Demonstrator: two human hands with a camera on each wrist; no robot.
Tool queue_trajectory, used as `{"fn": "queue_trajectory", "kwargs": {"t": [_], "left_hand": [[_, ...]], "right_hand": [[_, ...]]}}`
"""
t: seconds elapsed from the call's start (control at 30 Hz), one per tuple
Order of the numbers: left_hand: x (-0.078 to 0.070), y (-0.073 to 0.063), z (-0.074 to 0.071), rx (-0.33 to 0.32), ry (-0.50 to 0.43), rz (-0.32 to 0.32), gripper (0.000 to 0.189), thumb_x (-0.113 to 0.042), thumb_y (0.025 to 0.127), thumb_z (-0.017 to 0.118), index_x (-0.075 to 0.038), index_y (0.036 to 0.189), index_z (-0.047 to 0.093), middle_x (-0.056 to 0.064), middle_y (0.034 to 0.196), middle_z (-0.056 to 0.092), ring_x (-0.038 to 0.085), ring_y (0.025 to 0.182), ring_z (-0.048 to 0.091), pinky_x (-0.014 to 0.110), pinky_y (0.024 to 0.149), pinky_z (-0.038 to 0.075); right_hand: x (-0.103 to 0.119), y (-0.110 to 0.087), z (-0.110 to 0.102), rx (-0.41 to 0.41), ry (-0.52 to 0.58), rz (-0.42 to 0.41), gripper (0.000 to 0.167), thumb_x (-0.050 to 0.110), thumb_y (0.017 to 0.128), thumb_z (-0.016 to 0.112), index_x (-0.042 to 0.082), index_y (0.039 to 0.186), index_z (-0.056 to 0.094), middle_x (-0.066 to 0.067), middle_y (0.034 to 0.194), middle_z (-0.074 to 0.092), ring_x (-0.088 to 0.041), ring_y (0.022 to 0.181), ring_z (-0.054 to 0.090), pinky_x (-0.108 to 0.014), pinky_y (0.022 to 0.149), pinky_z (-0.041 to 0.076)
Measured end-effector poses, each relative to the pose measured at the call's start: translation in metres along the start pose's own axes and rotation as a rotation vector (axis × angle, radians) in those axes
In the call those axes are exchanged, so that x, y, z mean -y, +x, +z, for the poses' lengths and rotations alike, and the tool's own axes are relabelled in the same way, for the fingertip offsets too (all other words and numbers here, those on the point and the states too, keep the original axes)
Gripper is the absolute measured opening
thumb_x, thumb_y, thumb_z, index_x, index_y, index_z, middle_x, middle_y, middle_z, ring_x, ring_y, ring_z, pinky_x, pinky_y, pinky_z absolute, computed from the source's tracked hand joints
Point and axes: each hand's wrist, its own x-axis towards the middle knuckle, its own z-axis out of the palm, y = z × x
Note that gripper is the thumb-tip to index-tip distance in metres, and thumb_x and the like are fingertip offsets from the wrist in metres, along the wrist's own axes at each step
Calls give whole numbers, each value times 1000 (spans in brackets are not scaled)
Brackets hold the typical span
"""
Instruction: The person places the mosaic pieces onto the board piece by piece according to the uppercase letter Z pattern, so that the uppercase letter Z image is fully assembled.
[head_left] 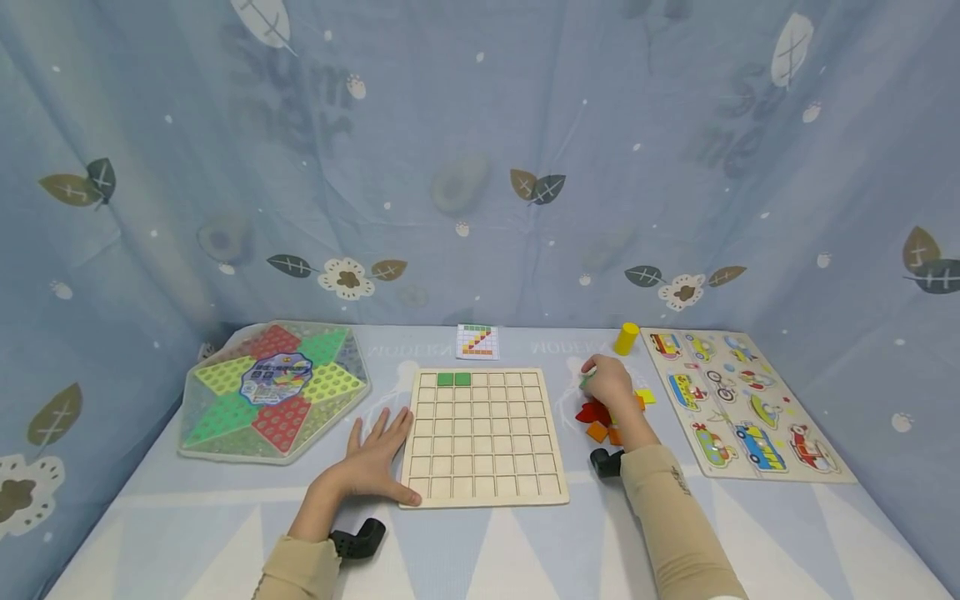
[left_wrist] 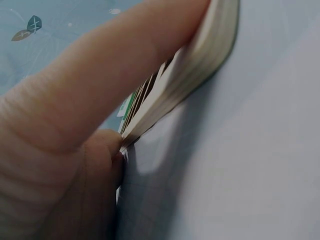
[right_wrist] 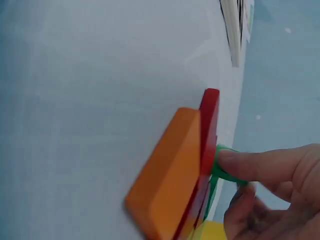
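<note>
A pale wooden grid board (head_left: pixel 483 503) lies flat on the table, with two green square tiles (head_left: pixel 453 379) side by side in its top row. My left hand (head_left: pixel 363 468) rests spread along the board's left edge; its thumb (left_wrist: pixel 125 65) lies on the near left corner. At the right, my right hand (head_left: pixel 611 385) pinches a green tile (right_wrist: pixel 224 173) between thumb and finger, over a loose pile of tiles. Red tiles (right_wrist: pixel 209 125) and an orange tile (right_wrist: pixel 172 170) show in that pile, partly hidden under the hand.
Behind the board lies a pattern card (head_left: pixel 477 342) with a coloured grid. A yellow cylinder (head_left: pixel 627 339) stands beyond the right hand. A picture puzzle board (head_left: pixel 813 423) lies far right, and a hexagonal star-pattern game board (head_left: pixel 225 379) at the left. A curtain (head_left: pixel 480 250) closes off the back.
</note>
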Motion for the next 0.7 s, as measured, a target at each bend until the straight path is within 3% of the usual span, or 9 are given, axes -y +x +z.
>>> {"fn": "queue_trajectory", "kwargs": {"t": [0.3, 0.53, 0.7], "left_hand": [[-2, -1, -1, 1, -10, 0, 127, -55, 55, 81, 2, 147, 13, 17, 154, 9, 40, 139, -4, 63, 102, -14], [-2, -1, -2, 4, -3, -1, 127, -56, 56, 80, 1, 147, 12, 17, 154, 8, 40, 139, -3, 63, 102, -13], [-1, 0, -1, 8, -1, -3, 128, -57, 56, 80, 0, 147, 12, 16, 154, 7, 40, 140, -4, 63, 102, -14]], "right_hand": [[17, 1, 5, -11, 178, -93, 30, 10, 77, 72, 3, 102, 58, -15, 93, 62, -23, 75, 56, -30, 64, 46], [40, 1, 23, 106, 446, -160, 28, 10, 81, 70, -2, 104, 60, -11, 87, 61, -20, 70, 59, -33, 69, 50], [64, -1, 41, 186, 555, -184, 26, 9, 85, 66, -2, 109, 64, -7, 83, 61, -22, 70, 59, -33, 68, 50]]}}
